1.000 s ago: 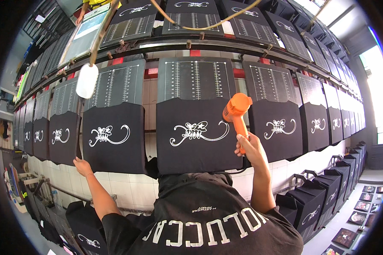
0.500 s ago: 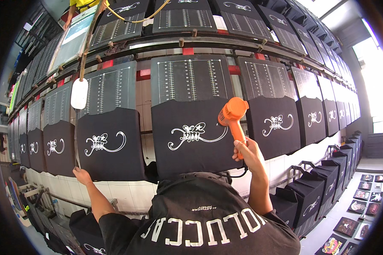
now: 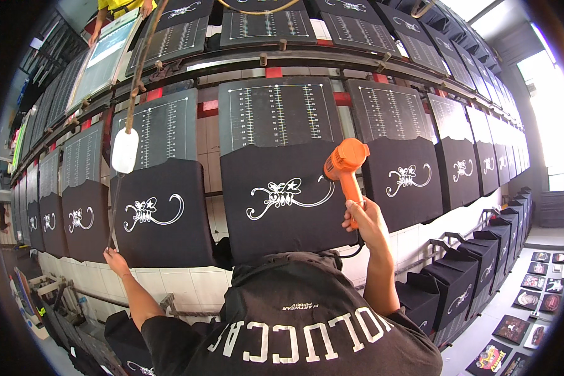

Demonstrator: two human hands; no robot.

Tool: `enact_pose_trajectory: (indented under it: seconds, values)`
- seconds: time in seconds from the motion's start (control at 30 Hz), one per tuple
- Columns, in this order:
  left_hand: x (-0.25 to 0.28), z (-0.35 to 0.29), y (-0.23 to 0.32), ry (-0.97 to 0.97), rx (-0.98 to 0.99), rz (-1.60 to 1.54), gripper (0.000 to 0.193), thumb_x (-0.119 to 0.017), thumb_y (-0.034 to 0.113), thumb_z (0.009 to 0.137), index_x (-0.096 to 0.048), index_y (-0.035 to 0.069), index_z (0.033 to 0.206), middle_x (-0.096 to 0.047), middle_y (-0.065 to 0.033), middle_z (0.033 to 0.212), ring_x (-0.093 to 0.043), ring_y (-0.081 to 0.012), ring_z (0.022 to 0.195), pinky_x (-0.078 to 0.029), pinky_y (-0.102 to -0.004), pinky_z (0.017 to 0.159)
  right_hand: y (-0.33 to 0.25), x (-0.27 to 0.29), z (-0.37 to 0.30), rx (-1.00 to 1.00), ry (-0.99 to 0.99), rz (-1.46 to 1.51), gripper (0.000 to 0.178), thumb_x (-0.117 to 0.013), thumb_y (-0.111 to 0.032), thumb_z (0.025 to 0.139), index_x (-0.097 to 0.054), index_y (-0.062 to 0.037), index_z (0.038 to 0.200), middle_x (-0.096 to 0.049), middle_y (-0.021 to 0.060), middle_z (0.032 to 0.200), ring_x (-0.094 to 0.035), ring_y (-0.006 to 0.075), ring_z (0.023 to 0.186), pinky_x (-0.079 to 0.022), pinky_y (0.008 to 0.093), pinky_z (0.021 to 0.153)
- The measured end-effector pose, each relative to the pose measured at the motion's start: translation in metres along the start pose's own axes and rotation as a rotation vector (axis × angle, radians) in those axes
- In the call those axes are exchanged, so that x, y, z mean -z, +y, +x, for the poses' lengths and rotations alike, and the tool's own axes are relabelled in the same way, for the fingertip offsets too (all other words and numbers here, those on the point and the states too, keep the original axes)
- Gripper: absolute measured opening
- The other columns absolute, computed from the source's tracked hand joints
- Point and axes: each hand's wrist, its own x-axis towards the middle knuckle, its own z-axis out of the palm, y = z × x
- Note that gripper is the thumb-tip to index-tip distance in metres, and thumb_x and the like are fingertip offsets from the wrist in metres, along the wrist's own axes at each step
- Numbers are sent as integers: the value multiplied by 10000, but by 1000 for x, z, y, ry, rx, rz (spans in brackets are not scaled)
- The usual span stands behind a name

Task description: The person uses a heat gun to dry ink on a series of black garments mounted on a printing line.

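My right hand (image 3: 368, 224) is closed round the handle of an orange hot-air blower (image 3: 347, 164). Its nozzle points left and slightly down, over the right end of the white line print on a black shirt panel (image 3: 282, 235) stretched on a flat board. A dark cable trails from the handle toward my body. Off to the left, the fingers of my left hand (image 3: 117, 262) pinch the lower end of a thin cord (image 3: 113, 207). On that cord, above my hand, hangs a white oblong block (image 3: 125, 151). Beside it lies another printed black panel (image 3: 163, 241).
Boards with ruler marks (image 3: 276, 113) and matching printed panels run left and right in a long row. Behind a dark rail (image 3: 332, 59) stands a second row. At the far left a person in yellow (image 3: 116, 7) touches a framed screen (image 3: 103, 62). Covered boards (image 3: 451, 288) slope down at right.
The white block has swung a little right and down with its cord. The blower has shifted slightly up and right. My left hand has drifted slightly left, still pinching the cord.
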Motion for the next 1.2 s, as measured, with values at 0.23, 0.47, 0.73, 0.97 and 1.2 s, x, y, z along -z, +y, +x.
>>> enact_pose_trajectory:
  seconds: [0.23, 0.47, 0.73, 0.97, 1.2]
  values:
    - [-2, -8, -3, 8, -102, -63, 446, -454, 343, 1031, -579, -13, 1268, -680, -190, 1132, -647, -332, 1054, -470, -411, 927, -3, 4, -3, -13, 28, 2, 296, -626, -288, 969, -584, 5, 976, -580, 28, 742, -604, 97, 601, -490, 225, 534]
    - [10, 22, -35, 10, -69, 438, 479, -425, 352, 1034, -611, -40, 1238, -664, -258, 1175, -623, -441, 1085, -476, -475, 944, 3, 10, -12, -38, 26, 23, 298, -633, -308, 969, -582, -14, 978, -575, 19, 747, -600, 93, 599, -483, 220, 523]
    - [0, 24, -31, -96, -19, 164, 514, -435, 334, 1028, -538, -54, 1349, -635, -259, 1243, -602, -399, 1142, -437, -439, 997, 13, 18, -25, -69, 20, 73, 275, -629, -281, 964, -585, -10, 991, -583, 19, 752, -603, 93, 589, -475, 221, 524]
    - [12, 48, -59, -134, -94, -13, 460, -466, 284, 1031, -532, -33, 1358, -665, -206, 1173, -636, -314, 1083, -455, -393, 970, 19, 21, -36, -64, -14, 71, 285, -634, -277, 962, -589, 4, 985, -592, 24, 741, -610, 93, 576, -466, 217, 522]
    - [-3, 16, -30, -119, -58, 227, 424, -498, 294, 1021, -604, -28, 1274, -688, -220, 1124, -654, -358, 1053, -485, -419, 934, 22, 15, -53, -60, -32, 60, 260, -621, -238, 972, -588, 20, 979, -594, 24, 724, -619, 97, 584, -492, 223, 529]
